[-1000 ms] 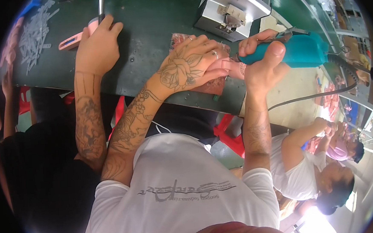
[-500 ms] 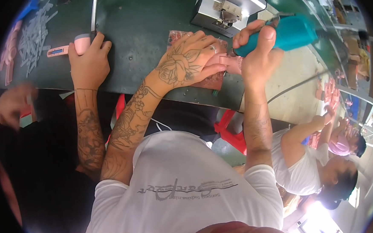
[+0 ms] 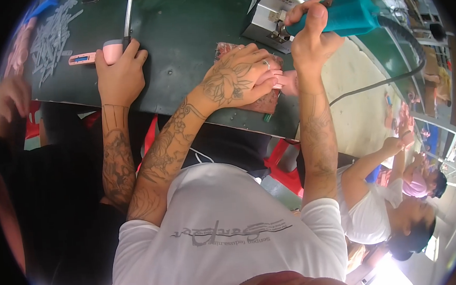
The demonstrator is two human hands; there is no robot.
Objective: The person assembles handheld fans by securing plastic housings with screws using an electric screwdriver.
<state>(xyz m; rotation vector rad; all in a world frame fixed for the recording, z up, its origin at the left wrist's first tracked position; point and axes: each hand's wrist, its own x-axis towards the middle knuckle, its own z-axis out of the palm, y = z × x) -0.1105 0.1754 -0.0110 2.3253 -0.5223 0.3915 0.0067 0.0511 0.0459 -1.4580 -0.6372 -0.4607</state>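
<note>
My tattooed left hand is closed over a pink plastic part, pressing it on a reddish mat near the table's front edge. The fingers cover much of the part. My right hand is wrapped round a teal electric screwdriver, its thumb along the top. The driver's tip points left, at the front of a silver box-shaped machine that looks like a screw feeder. Whether the tip touches it I cannot tell.
At the left, a co-worker's hand is by a pink handle-like piece and a metal-shafted tool. Several pale strips are heaped beyond. A black cord loops down at the right. Other people sit farther right.
My right hand has carried the electric screwdriver up and slightly left, off the pink part and to the silver machine. My left hand keeps its hold on the pink part.
</note>
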